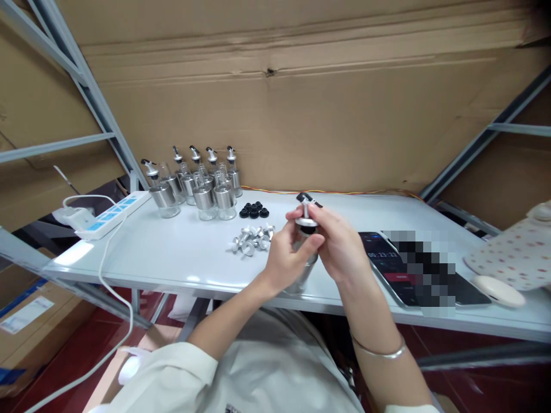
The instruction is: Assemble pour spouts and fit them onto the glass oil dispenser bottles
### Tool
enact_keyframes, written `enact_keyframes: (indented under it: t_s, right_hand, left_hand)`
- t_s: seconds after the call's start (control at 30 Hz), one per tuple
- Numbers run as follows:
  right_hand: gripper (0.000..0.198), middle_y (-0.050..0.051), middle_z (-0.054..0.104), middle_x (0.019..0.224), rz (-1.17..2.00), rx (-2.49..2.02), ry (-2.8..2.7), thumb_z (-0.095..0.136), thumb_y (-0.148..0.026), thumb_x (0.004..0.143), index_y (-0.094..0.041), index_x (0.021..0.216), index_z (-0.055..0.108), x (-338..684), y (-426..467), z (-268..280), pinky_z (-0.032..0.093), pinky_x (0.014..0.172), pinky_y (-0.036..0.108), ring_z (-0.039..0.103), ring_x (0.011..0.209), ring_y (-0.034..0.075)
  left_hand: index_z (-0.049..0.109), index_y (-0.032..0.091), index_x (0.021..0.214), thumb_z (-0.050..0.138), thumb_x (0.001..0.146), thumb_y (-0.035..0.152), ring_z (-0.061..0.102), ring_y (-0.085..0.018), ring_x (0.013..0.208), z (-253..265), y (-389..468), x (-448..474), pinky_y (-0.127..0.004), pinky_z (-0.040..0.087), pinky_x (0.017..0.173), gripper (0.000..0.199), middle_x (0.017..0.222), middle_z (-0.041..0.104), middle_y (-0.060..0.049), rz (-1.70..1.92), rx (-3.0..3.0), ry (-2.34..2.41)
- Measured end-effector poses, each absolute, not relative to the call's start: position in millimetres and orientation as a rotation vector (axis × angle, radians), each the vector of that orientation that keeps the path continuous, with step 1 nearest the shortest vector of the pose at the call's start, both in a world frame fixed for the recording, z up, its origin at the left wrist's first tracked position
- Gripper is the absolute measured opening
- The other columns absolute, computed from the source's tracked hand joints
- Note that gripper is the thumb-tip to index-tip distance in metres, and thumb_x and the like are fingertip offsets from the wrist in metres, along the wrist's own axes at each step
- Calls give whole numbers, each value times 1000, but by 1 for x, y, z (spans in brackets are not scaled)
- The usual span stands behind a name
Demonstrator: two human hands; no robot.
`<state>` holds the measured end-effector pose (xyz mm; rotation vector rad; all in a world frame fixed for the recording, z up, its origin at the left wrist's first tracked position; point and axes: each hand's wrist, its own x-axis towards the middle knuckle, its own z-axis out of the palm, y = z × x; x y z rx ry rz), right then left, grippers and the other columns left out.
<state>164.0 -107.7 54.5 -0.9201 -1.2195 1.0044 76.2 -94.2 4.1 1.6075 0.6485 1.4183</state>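
Upright near the table's front edge stands a glass and steel oil bottle, partly hidden by my hands. My left hand is wrapped round its neck. A silver pourer spout with a black flip cap sits at the bottle's mouth. My right hand has its fingers closed on the spout. To the left lie a pile of silver pourer spouts and a cluster of black rubber stoppers. Behind them, several similar bottles stand together, some topped with spouts and some without.
A white power strip with a plugged-in adapter and cable lies along the left edge. At right are a phone showing a timer, a round cream object and a dotted fabric-like item. Cardboard walls the back; metal posts flank it.
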Motion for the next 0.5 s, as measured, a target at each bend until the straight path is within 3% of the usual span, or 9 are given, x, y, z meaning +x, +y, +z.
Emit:
enact_keyframes:
  t_s: [0.1,0.33,0.5]
  right_hand:
    - [33,4,69,83,1125,-846,-1108,59,-51,77,-19,80,65,168,-105,53,52,73,31,65,80,18]
    - [31,4,68,108,1024,-794,-1063,54,-50,83,-24,95,65,179,-110,32,52,80,33,64,94,18]
    - [21,3,67,109,1009,-705,-775,62,-44,81,-25,90,66,180,-115,16,52,78,31,63,91,16]
  left_hand:
    - [53,18,112,60,78,52,61,-17,83,4,-95,76,-29,49,75,48,97,65,-7,1426,1614,629]
    - [55,19,104,61,80,43,60,-15,78,7,-97,75,-29,49,71,34,90,65,-5,1387,1625,647]
    - [54,20,97,59,82,43,60,-13,75,10,-99,70,-27,47,72,28,88,64,-4,1353,1652,602]
